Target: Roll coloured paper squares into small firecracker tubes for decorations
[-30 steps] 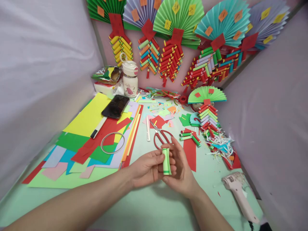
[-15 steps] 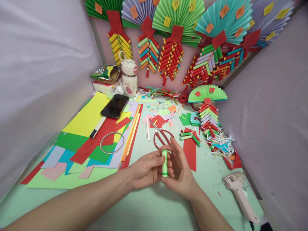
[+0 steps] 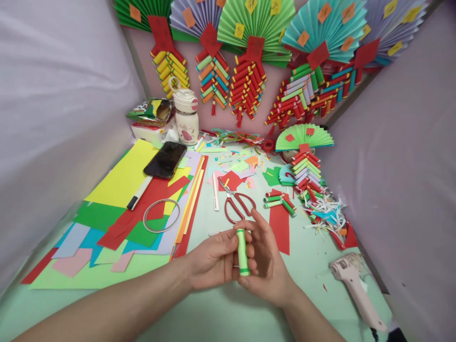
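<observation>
A light green paper tube (image 3: 242, 254) with darker green bands at its ends stands nearly upright between my two hands. My left hand (image 3: 215, 259) is closed on it, thumb against its left side. Round its right side curl the fingers of my right hand (image 3: 269, 266), the index finger near the top and the thumb near the bottom. Just beyond my fingertips lie red-handled scissors (image 3: 235, 199), blades spread a little. To the right, several red and green paper rolls (image 3: 280, 202) rest by a red paper strip (image 3: 280, 230).
Coloured paper sheets (image 3: 117, 185), a phone (image 3: 165, 160) and a metal ring (image 3: 162, 229) lie at left. Behind are a white bottle (image 3: 186, 118) and paper scraps (image 3: 242, 166). A glue gun (image 3: 358, 289) lies at right. Paper fans (image 3: 254, 28) hang on the back wall.
The view has shifted slightly. The paper tube stays between both hands and shows a little lower and longer, its smooth side turned more toward me.
</observation>
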Action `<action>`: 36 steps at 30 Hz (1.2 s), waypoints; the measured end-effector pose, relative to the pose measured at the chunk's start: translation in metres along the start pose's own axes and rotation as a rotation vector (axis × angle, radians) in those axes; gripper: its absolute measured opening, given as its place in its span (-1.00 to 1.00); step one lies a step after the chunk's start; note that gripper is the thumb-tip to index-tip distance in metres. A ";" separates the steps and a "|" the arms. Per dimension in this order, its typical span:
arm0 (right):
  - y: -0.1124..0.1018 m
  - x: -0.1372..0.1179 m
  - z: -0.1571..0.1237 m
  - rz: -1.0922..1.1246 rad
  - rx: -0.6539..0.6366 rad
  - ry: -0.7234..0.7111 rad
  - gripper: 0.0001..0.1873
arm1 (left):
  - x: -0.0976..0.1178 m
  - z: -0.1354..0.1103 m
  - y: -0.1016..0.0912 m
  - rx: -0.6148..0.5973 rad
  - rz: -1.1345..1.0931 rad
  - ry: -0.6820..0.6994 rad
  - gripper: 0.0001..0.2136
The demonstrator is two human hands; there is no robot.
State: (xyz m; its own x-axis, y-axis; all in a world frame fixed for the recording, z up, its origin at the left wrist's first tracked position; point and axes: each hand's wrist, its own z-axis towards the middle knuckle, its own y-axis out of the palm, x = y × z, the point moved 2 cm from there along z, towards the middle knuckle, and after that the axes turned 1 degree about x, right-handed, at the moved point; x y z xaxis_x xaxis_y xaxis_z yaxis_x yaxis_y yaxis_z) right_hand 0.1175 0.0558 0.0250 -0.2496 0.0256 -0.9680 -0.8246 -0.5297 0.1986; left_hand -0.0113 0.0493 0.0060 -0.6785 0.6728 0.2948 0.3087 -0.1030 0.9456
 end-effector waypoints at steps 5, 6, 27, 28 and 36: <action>-0.005 0.002 -0.001 -0.067 0.006 -0.018 0.01 | -0.001 0.001 0.000 0.069 0.019 -0.009 -0.82; -0.005 0.002 -0.001 -0.077 0.006 -0.022 0.00 | 0.000 0.001 0.000 0.084 0.020 -0.013 -0.83; -0.007 0.005 -0.002 -0.086 0.003 -0.005 0.01 | 0.003 0.003 0.003 0.203 -0.012 0.012 -0.83; -0.007 0.005 -0.002 -0.093 0.004 0.006 0.01 | 0.003 0.004 0.002 0.213 -0.011 0.015 -0.84; -0.008 0.004 -0.003 -0.141 0.028 0.019 -0.02 | 0.003 0.004 0.001 0.243 0.023 0.005 -0.81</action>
State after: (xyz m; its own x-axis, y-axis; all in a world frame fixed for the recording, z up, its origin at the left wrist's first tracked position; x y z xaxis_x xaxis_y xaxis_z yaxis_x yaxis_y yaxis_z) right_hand 0.1244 0.0578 0.0191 -0.1207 0.0815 -0.9893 -0.8649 -0.4978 0.0645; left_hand -0.0102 0.0540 0.0073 -0.6725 0.6689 0.3168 0.4750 0.0618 0.8778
